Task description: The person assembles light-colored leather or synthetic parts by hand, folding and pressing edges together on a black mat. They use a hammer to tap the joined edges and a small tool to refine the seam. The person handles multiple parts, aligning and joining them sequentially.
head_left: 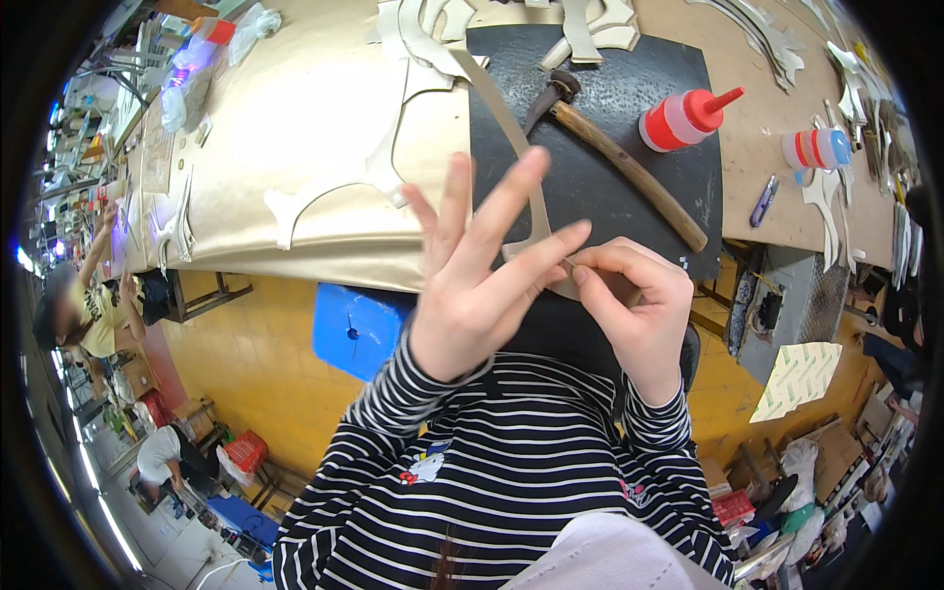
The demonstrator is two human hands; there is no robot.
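Observation:
A long curved beige cut piece (511, 133) runs from the black mat (629, 108) down to my hands. My left hand (472, 270) has its fingers spread wide, with the index fingertip touching the piece's lower end. My right hand (629, 300) pinches that same end between thumb and forefinger. Both hands are raised in front of the table's near edge, above my striped sleeves.
A wooden-handled hammer (619, 162) and a red-capped squeeze bottle (683, 118) lie on the mat. A second bottle (816, 149), a purple knife (764, 200) and many cut pieces are at the right. A large beige sheet (295, 108) covers the left. Other people work far left.

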